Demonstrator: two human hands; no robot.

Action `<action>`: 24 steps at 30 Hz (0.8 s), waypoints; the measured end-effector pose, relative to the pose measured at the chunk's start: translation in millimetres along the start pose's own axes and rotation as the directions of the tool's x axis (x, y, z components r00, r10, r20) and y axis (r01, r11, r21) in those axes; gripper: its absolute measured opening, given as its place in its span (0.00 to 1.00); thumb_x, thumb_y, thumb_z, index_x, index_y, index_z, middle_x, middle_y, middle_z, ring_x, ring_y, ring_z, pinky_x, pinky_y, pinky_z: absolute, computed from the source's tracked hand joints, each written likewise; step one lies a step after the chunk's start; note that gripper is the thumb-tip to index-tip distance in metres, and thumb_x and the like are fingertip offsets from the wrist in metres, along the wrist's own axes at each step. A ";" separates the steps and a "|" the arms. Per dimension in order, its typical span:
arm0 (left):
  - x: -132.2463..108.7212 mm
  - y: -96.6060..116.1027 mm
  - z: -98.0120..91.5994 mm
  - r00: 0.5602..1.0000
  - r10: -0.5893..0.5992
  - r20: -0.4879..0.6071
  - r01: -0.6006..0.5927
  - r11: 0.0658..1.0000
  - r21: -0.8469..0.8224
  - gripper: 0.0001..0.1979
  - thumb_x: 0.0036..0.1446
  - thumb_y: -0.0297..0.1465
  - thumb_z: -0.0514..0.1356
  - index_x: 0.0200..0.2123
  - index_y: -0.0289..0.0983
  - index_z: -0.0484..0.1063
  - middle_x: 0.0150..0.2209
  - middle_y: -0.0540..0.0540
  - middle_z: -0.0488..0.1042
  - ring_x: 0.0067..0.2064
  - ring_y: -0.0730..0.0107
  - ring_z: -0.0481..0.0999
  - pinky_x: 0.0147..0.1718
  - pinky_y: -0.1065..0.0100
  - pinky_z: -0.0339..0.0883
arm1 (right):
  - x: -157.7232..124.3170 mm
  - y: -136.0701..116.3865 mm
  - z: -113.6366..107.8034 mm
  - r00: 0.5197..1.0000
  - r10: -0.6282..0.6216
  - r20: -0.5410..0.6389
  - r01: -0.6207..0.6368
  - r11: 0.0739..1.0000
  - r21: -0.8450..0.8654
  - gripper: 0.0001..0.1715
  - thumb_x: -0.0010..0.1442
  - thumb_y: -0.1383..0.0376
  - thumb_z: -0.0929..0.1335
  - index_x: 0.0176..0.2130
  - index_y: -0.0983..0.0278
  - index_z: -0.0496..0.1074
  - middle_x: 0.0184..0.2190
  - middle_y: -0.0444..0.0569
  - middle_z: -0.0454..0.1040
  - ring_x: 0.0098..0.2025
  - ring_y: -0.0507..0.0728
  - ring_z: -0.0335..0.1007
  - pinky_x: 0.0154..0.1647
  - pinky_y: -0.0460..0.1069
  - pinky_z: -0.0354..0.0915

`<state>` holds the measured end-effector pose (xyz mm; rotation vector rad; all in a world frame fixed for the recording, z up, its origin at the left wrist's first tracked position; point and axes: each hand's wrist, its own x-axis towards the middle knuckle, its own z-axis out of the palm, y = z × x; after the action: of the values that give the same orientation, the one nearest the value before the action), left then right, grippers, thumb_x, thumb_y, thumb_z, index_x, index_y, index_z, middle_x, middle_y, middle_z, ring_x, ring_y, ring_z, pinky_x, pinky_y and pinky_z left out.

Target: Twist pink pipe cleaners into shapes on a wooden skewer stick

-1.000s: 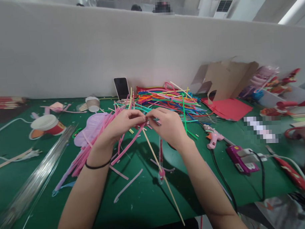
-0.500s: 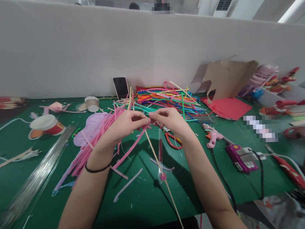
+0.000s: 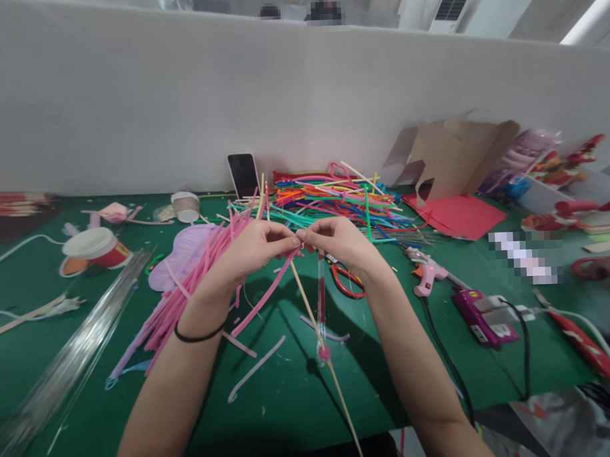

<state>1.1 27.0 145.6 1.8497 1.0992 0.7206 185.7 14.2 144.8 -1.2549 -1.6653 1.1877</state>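
My left hand [image 3: 258, 250] is closed in a pinch on a pink pipe cleaner [image 3: 265, 300], whose free end curves down toward the table. Fingertip to fingertip with it, my right hand [image 3: 338, 244] pinches at the same spot, where a bit of pink shows between the fingers. From under the fingers a thin wooden stick [image 3: 344, 404] slants down to the lower right, with a small pink ball [image 3: 324, 353] around its middle. The stick's top end is hidden by my hands. Beneath my left forearm lies a bunch of pink pipe cleaners [image 3: 190, 302].
Red-handled scissors [image 3: 347, 281] lie behind my right wrist. Further right are a pink glue gun [image 3: 429, 274] and a purple power strip [image 3: 483, 319]. Colourful pipe cleaners [image 3: 334, 194] and a phone [image 3: 243, 176] stand at the back. A paper cup [image 3: 98, 248] lies left. Another person's hand [image 3: 599, 271] shows right.
The lower end of the wooden stick has swung slightly left. Both hands keep their pinch in nearly the same place, with a small shift of the fingers.
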 end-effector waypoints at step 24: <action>-4.4 1.1 -12.6 0.995 0.029 0.092 -0.028 1.000 -0.011 0.17 0.55 0.44 0.60 0.32 0.36 0.78 0.32 0.46 0.78 0.34 0.67 0.74 0.31 0.70 0.66 | -9.2 -8.3 -7.6 0.994 -0.105 -0.024 0.100 0.982 -0.163 0.19 0.61 0.56 0.65 0.30 0.66 0.77 0.27 0.49 0.78 0.30 0.53 0.72 0.31 0.46 0.63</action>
<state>-10.4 27.5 152.3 1.8747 1.0102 0.6487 192.6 6.3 154.9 -1.2624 -1.8096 0.9819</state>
